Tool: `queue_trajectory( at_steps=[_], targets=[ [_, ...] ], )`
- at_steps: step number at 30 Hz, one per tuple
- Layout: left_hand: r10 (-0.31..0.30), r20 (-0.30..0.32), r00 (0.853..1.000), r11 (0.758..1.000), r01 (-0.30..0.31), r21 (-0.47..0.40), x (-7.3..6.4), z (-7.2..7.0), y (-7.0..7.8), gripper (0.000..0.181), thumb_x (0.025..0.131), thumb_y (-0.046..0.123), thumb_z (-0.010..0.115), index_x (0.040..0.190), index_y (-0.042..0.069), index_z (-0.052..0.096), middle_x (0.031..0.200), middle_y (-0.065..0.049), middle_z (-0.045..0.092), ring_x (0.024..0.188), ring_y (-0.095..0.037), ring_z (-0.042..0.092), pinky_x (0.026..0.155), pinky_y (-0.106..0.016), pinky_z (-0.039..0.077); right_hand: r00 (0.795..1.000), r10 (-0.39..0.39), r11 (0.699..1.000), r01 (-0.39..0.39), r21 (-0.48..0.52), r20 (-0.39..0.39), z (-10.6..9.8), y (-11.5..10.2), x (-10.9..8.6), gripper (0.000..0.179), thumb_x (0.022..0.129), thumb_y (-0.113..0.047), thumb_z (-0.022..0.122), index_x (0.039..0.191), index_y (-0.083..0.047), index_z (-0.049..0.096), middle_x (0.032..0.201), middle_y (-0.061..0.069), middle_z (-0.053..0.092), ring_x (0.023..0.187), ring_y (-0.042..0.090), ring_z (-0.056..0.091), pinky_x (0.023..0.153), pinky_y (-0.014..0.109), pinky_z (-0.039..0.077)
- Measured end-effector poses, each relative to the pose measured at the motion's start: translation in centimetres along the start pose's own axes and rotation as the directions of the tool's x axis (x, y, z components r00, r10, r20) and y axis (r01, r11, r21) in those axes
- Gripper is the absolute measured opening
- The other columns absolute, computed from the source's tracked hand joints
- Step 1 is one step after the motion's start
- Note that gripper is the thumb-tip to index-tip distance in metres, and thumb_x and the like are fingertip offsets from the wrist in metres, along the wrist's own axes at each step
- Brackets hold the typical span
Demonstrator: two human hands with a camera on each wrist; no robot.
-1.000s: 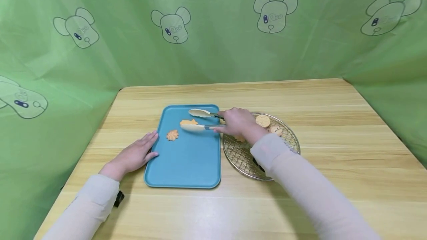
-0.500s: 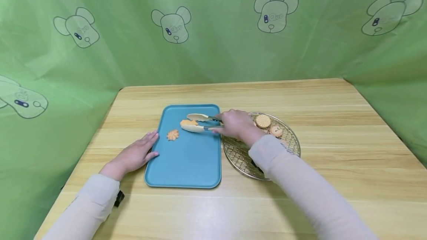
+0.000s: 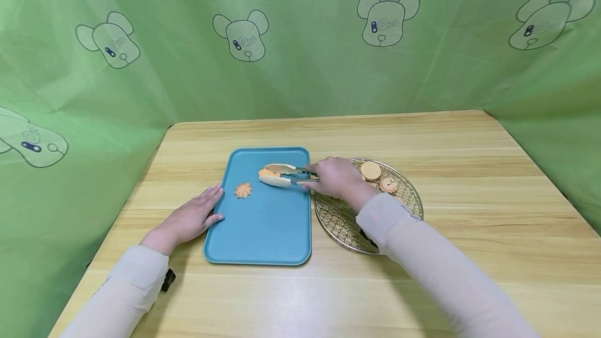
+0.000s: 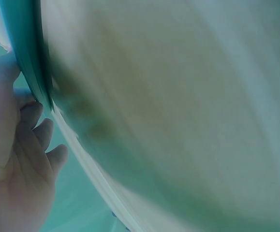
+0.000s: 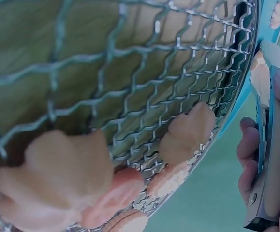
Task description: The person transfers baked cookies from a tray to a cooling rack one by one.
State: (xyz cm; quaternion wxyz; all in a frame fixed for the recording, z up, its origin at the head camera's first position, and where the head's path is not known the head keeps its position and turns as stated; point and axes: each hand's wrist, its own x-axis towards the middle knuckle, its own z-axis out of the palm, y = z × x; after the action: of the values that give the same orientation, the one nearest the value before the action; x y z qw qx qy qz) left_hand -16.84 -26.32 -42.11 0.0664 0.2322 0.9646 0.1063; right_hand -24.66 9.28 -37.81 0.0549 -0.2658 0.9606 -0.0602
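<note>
My left hand (image 3: 190,218) rests with extended fingers along the left rim of a blue rectangular tray (image 3: 263,233); the left wrist view shows those fingers (image 4: 43,133) beside the tray edge. My right hand (image 3: 335,176) grips a pair of tongs (image 3: 277,182) with pale, rounded tips and a metal-and-beige handle. Between the tips, over the tray's upper part, is an orange-yellow cookie (image 3: 265,172), partly covered by them. A fluted, flower-shaped cookie (image 3: 243,190) lies on the tray to the left. In the right wrist view the tongs (image 5: 275,159) run along the palm.
A round wire mesh rack (image 3: 335,220) stands right of the tray, under my right forearm. On it lie several cookies, among them a round dotted one (image 3: 371,170) and a round one with a face (image 3: 388,185). Green curtains (image 3: 300,82) enclose the wooden table (image 3: 469,181).
The tong tips have come together around the orange-yellow cookie, and it has shifted slightly right with them. My right hand has moved a little right and down. The left hand stays put.
</note>
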Motion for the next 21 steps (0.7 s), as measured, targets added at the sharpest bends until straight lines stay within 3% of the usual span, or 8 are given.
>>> queue_trajectory(
  at_steps=[4, 9, 14, 21],
  targets=[
    [0.001, -0.001, 1.000, 1.000, -0.001, -0.001, 0.0, 0.0, 0.0, 0.065, 0.100, 0.030, 0.051, 0.148, -0.004, 0.024, 0.154, -0.019, 0.020, 0.140, -0.037, 0.019, 0.112, -0.052, 0.021, 1.000, -0.008, 1.000, 0.008, 0.000, -0.005, 0.1, 0.3, -0.3, 0.062, 0.089, -0.056, 0.059, 0.137, -0.018, 0.054, 0.073, 0.004, 0.063, 0.047, 0.013, 0.049, 0.041, 0.029, 0.043],
    [0.001, -0.005, 1.000, 1.000, -0.001, 0.000, 0.0, 0.1, 0.0, 0.065, 0.100, 0.030, 0.051, 0.148, -0.004, 0.024, 0.154, -0.019, 0.020, 0.140, -0.037, 0.020, 0.111, -0.052, 0.022, 1.000, -0.006, 1.000, 0.006, 0.008, -0.006, -0.2, 0.6, -1.0, 0.060, 0.090, -0.055, 0.058, 0.137, -0.018, 0.054, 0.072, 0.004, 0.064, 0.048, 0.013, 0.050, 0.042, 0.029, 0.042],
    [0.002, -0.009, 1.000, 1.000, -0.002, 0.001, 0.0, 0.1, 0.0, 0.065, 0.100, 0.030, 0.052, 0.148, -0.004, 0.025, 0.154, -0.019, 0.021, 0.140, -0.037, 0.020, 0.111, -0.051, 0.022, 0.999, 0.044, 0.997, -0.045, 0.067, 0.017, -1.1, 1.2, -1.9, 0.061, 0.091, -0.054, 0.057, 0.141, -0.020, 0.049, 0.058, -0.002, 0.056, 0.044, 0.012, 0.047, 0.040, 0.029, 0.042],
    [0.002, -0.008, 1.000, 1.000, -0.002, 0.011, 0.0, 0.2, -0.2, 0.065, 0.100, 0.031, 0.051, 0.148, -0.004, 0.024, 0.154, -0.019, 0.021, 0.140, -0.036, 0.019, 0.112, -0.051, 0.021, 0.997, 0.055, 0.997, -0.052, 0.054, -0.059, -2.2, 2.5, -3.3, 0.064, 0.089, -0.058, 0.057, 0.140, -0.022, 0.051, 0.058, -0.003, 0.054, 0.047, 0.013, 0.043, 0.044, 0.030, 0.040]
  ],
)
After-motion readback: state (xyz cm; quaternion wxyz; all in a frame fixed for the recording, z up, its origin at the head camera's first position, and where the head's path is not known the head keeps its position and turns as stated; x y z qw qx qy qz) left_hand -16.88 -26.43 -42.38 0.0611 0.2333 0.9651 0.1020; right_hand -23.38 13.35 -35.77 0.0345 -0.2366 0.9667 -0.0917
